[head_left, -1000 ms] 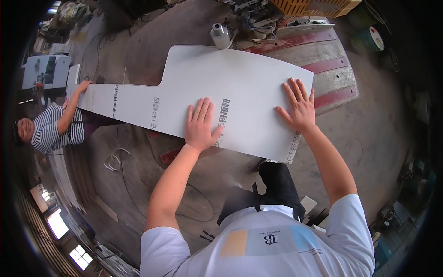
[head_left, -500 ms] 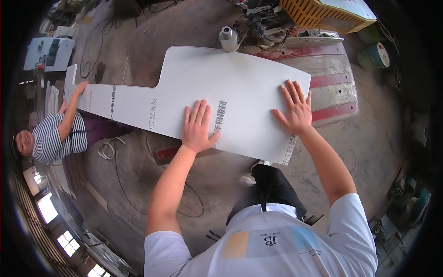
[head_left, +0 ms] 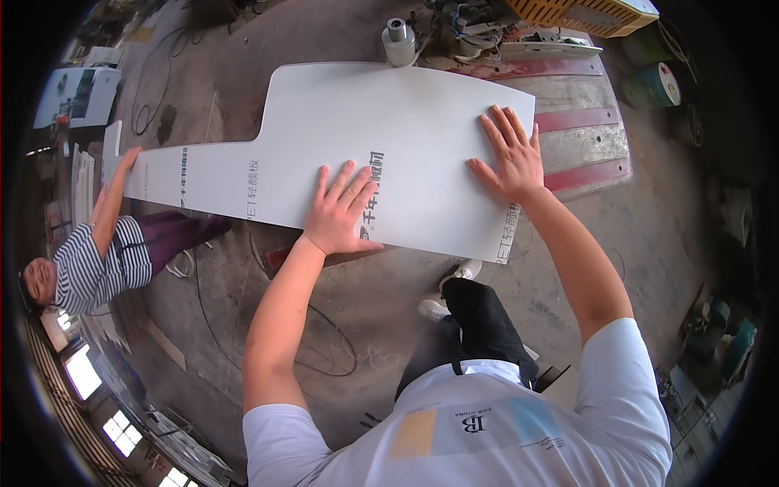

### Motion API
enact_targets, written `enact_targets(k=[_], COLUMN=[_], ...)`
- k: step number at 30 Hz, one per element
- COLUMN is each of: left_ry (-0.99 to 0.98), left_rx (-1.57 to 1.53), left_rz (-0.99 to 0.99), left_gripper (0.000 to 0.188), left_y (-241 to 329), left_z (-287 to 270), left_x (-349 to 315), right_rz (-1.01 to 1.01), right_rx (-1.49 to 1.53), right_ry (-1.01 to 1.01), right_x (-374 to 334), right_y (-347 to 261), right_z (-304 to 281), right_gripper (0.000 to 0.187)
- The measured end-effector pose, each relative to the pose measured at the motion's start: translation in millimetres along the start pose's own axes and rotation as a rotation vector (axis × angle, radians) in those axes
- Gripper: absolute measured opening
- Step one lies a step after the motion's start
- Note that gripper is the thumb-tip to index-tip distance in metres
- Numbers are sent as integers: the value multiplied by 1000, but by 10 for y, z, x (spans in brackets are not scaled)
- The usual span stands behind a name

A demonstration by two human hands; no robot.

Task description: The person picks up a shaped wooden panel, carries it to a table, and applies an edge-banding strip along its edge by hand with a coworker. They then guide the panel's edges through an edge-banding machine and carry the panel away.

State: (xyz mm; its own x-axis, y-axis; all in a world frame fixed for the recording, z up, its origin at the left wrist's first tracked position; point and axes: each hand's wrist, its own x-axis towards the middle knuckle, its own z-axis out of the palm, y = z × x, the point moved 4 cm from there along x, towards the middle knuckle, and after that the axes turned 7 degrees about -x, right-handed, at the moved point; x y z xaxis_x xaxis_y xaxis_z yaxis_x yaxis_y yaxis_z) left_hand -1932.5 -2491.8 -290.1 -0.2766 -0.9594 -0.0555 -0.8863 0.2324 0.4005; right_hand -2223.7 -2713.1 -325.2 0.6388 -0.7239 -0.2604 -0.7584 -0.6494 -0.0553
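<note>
A large white board (head_left: 430,130) with a cut-out shape and printed lettering lies across a work table in front of me. Flat on its near middle rests my left hand (head_left: 335,211), fingers spread, close to the near edge. My right hand (head_left: 513,154) also presses down with fingers apart, near the board's right end. At the far left, a co-worker in a striped shirt (head_left: 104,268) has a hand (head_left: 128,158) on the narrow end of the same board. The board hides most of the table beneath it.
Red-striped table top (head_left: 580,146) shows to the right. Behind the board stand a grey metal cylinder tool (head_left: 398,45), a heap of metal parts (head_left: 466,28) and a yellow slotted crate (head_left: 560,16). A drum (head_left: 656,85) sits further right. Cables (head_left: 324,369) run over the floor.
The board appears shifted slightly up and left in view, along with the table and tools. My hands stay flat on it, the left one's fingers a little more spread.
</note>
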Motion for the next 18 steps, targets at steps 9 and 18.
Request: enact_targets(k=[9,18], left_ry=[12,17], left_rx=[-10,-17], left_rz=[-19,-54], left_gripper=[109,108], left_y=[-112,-214], left_z=[12,27], left_x=[-31,-81], right_rz=[-14,-52], right_rx=[-12,-14], right_ry=[-45,-65], right_x=[159,297], right_y=[-67,-141], right_z=[99,116], right_gripper=[88,90])
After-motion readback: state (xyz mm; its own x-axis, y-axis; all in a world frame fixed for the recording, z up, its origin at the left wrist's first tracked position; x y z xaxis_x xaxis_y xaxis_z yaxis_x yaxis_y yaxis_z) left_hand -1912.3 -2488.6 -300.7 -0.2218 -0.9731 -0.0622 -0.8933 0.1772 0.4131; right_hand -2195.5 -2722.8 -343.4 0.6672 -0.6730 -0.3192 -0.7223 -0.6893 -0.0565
